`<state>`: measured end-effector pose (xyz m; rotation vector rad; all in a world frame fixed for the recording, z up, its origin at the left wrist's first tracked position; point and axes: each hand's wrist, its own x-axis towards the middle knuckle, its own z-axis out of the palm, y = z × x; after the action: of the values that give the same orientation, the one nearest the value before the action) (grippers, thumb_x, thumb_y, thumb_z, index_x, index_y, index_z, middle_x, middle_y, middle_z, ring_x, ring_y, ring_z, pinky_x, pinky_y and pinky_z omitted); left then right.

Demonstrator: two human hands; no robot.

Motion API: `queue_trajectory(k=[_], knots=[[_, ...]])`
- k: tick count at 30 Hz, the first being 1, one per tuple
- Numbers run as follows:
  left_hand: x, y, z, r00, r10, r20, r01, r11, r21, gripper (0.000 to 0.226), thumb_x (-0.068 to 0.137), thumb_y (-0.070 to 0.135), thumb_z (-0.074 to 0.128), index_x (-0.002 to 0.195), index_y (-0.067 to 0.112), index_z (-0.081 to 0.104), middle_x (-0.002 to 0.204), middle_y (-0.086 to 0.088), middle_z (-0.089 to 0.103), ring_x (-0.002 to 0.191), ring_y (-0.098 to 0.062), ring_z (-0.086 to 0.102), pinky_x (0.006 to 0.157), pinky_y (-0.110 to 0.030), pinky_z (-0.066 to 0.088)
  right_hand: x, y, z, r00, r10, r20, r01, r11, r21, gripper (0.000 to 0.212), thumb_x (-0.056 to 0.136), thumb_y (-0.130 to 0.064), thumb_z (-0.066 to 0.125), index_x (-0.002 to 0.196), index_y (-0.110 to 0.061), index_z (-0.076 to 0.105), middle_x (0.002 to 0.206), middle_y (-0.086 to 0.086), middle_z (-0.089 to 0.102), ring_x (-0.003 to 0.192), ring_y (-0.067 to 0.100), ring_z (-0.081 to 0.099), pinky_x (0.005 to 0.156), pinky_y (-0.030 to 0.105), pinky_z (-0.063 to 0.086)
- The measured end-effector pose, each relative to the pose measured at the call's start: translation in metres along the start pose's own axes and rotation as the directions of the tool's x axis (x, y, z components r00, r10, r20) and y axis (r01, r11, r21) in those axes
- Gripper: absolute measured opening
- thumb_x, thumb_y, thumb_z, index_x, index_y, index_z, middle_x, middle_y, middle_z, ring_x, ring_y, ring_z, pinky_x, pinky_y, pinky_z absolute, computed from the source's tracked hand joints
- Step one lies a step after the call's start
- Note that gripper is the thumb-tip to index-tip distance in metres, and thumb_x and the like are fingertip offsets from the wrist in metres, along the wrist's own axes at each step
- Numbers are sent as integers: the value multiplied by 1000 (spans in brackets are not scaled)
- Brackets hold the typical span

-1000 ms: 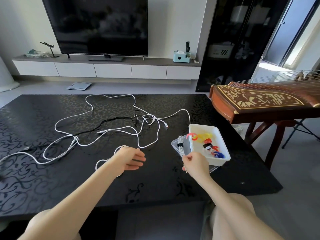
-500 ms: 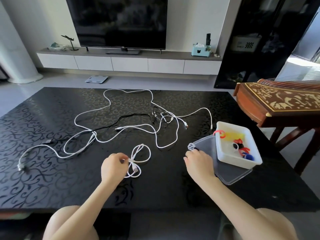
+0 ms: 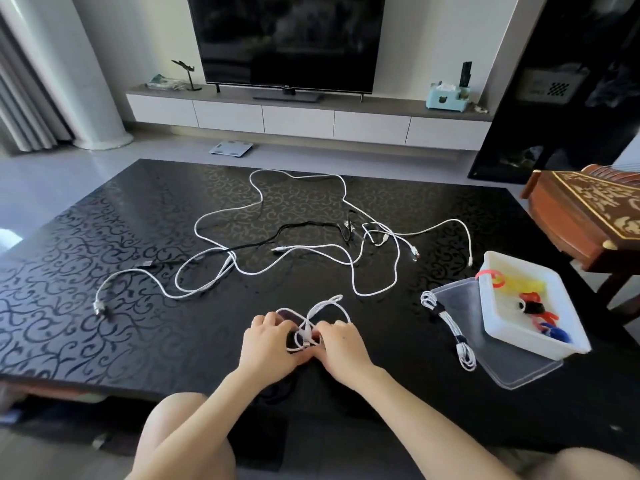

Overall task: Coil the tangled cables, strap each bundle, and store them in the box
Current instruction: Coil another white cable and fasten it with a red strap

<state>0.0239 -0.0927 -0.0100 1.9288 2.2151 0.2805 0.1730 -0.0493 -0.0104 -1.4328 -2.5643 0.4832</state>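
left hand [image 3: 268,341] and right hand [image 3: 341,344] both pinch a looped white cable [image 3: 320,308] on the black table [image 3: 104,271].

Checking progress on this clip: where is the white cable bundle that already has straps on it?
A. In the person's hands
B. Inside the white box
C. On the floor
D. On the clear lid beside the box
D: the strapped bundle lies along the left edge of the clear lid, outside the white box, while both hands work a different small white cable.
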Motion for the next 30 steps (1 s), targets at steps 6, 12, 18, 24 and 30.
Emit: queue_trajectory(k=[6, 12, 18, 24, 30], knots=[[-7, -14, -1, 964, 264, -27, -265, 962, -63, 31, 94, 38, 53, 91, 11, 69, 106, 1, 62, 103, -20, 55, 89, -27, 38, -22, 17, -36, 975, 224, 4, -145, 617, 774, 27, 91, -20, 61, 64, -18, 64, 51, -8, 50, 45, 3, 42, 51, 18, 36], [-13, -35, -13, 977, 191, -94, -200, 975, -99, 26, 95, 31, 53, 97, 9, 66, 105, 0, 64, 104, -23, 55, 91, -28, 40, -42, 53, -107, 916, 396, -58, -123, 416, 901, 24, 97, -24, 52, 90, -11, 71, 54, 1, 56, 46, 14, 45, 52, 27, 41], [-12, 46, -23, 951, 222, -214, -285, 897, -337, 59, 80, 49, 67, 132, 25, 51, 133, 10, 53, 127, -13, 40, 103, -19, 23, -57, 21, -147, 981, 156, -119, 88, 191, 978, 29, 88, -35, 52, 97, -13, 68, 56, 2, 51, 53, 14, 40, 54, 24, 37], [-8, 82, -29, 963, 264, 62, -195, 833, -518, 12, 95, 22, 49, 98, 25, 59, 61, 12, 64, 71, -13, 65, 77, -26, 47, -75, 12, -223, 923, 144, -357, 368, -58, 928, 28, 89, -35, 49, 93, -15, 67, 49, -4, 38, 48, 10, 33, 49, 21, 34], [5, 18, -73, 994, -33, -108, -55, 696, -716, 26, 83, 32, 70, 62, 19, 61, 40, 1, 51, 36, -9, 46, 47, -16, 41, -115, 72, -286, 742, 380, -551, 539, 150, 829, 27, 97, -36, 45, 93, -21, 67, 46, -9, 33, 46, 8, 24, 45, 19, 25]])
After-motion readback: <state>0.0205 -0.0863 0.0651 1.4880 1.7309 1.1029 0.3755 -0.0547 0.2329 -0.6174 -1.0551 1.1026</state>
